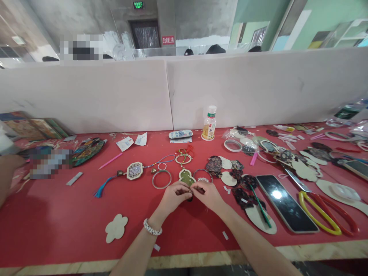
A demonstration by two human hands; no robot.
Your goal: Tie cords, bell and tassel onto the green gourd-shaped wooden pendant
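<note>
Side by side at the table's middle, my left hand [177, 194] and my right hand [207, 194] meet with fingers pinched together. A small dark piece [190, 198] shows between and under the fingertips; its kind is unclear. Just beyond the fingers lies a green gourd-shaped pendant [186, 176] with a pale rim, its lower end hidden by my hands. A cord with a ring [183, 158] and red threads runs from its top. To the left are a thin hoop [161, 179] and an octagonal pendant [135, 171] with a blue tassel [99, 189]. Another hoop [211, 174] is partly behind my right hand.
On the right lie dark floral scraps [214, 165], a phone [287, 203], scissors [319, 207] and a green pen [261, 207]. A bottle [209, 124] stands by the white partition [115, 96]. A flower-shaped piece [116, 228] lies front left. Another person's arm [8, 172] reaches in from the left.
</note>
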